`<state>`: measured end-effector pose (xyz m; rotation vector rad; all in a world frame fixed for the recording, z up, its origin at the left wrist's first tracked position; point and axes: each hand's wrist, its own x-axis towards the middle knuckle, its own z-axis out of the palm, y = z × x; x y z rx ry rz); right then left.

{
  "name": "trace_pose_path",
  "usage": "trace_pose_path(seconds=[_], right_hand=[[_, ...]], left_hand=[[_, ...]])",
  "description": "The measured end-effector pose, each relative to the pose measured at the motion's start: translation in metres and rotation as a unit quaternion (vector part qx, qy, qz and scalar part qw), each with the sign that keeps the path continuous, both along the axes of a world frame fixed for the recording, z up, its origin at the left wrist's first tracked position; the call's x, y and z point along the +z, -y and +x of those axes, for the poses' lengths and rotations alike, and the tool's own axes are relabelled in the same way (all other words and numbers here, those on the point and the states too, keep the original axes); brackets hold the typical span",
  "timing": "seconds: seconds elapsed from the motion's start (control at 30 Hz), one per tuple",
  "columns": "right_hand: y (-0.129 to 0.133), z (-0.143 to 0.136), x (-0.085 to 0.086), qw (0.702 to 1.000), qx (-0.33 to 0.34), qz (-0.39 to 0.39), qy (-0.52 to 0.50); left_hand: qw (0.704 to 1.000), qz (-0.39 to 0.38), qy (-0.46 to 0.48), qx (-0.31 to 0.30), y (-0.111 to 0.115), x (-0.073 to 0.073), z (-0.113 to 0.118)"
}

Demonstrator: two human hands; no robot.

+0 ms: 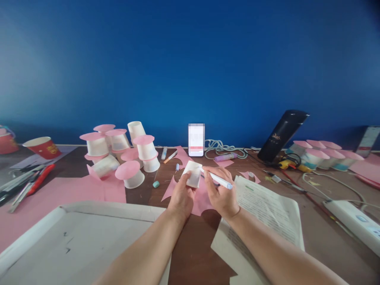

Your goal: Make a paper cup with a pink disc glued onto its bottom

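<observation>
Bare forearms (142,245) come up from the bottom edge, nearest the camera, and lead to the middle of a dark brown table (190,253). Held there is a small white piece (194,174), perhaps card or a paper cup; I cannot tell which. My left hand (181,194) grips it, thumb across its face. My right hand (222,192) is closed around a white pen (218,179), its tip at the piece's right edge, though whether it touches I cannot say. I can make out no marks on the white face, so I judge the pen work barely begun, if at all. Just below my hands lies pink paper (198,204) with curved cut-outs. Beyond it a phone (196,142) stands upright before a blue wall (190,63). To the left are white cups (133,181) topped with pink discs, some stacked; those look done, while one bare cup (135,130) behind them shows no disc. More pink-topped cups (316,158) sit at the right, near a leaning black cylinder (279,138). Printed sheets (267,213) lie under my right forearm, and a white tray (113,207) lies by my left.
</observation>
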<state>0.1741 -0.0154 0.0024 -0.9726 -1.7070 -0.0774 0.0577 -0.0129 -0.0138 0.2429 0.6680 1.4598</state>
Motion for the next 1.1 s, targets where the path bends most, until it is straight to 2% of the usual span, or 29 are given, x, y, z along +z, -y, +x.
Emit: trace_pose_path(seconds=[0.7, 1.1], right_hand=[[0.0010, -0.0013, -0.0002, 1.000, 0.001, -0.009, 0.001], [0.0031, -0.0031, 0.0000, 1.000, -0.001, -0.020, 0.006]], left_hand=[[1.000, -0.027, 0.001, 0.011, -0.0010, -0.0006, -0.0005], [0.999, -0.036, 0.029, 0.025, 0.0017, 0.0078, 0.0004]])
